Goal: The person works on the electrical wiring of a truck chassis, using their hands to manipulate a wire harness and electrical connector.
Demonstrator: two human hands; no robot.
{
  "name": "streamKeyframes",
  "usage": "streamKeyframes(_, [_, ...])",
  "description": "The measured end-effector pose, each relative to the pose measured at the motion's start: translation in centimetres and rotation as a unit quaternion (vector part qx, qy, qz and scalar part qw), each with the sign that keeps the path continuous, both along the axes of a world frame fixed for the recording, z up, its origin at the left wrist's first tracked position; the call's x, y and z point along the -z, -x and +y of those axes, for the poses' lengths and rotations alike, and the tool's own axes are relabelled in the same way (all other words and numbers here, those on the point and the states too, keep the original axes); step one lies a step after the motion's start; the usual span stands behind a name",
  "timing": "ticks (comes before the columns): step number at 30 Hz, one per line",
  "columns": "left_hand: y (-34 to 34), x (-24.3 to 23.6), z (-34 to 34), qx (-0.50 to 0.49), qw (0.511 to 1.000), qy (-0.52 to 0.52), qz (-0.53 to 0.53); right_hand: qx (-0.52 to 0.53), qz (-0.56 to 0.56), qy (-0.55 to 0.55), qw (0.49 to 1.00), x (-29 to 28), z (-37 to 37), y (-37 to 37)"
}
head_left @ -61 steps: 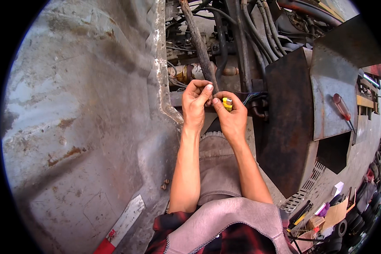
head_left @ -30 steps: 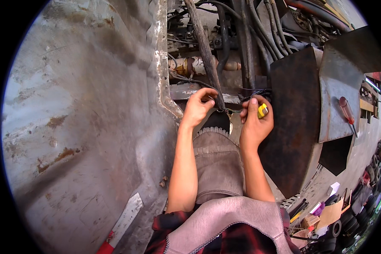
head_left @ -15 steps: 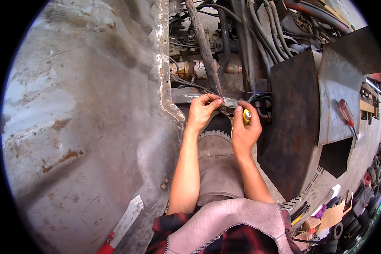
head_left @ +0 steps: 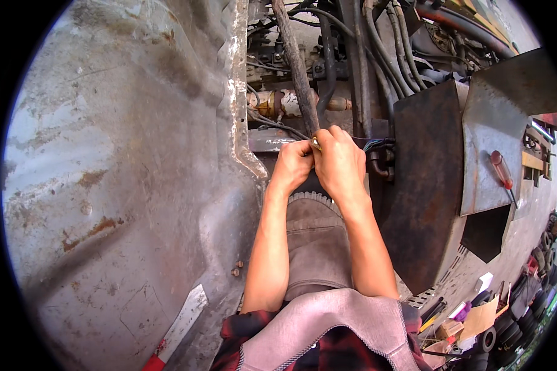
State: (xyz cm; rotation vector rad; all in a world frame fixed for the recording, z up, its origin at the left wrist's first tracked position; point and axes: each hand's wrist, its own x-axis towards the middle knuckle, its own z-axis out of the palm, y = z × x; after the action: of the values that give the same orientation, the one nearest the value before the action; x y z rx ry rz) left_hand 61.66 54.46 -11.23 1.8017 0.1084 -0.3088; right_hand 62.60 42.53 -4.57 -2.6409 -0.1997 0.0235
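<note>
Fine two-handed work, apparently. Small metal-tipped tool is gripped in closed right hand, just beside left hand (its hold can't be told), left of coloured wires. Steadiness seems called for next.
</note>
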Motion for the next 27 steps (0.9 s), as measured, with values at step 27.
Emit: streamKeyframes(27, [-0.3, -0.9, -1.3, -0.086, 0.967, -0.09, -0.22, 0.186, 0.001, -0.284, 0.941, -0.2, -0.4, 3.0])
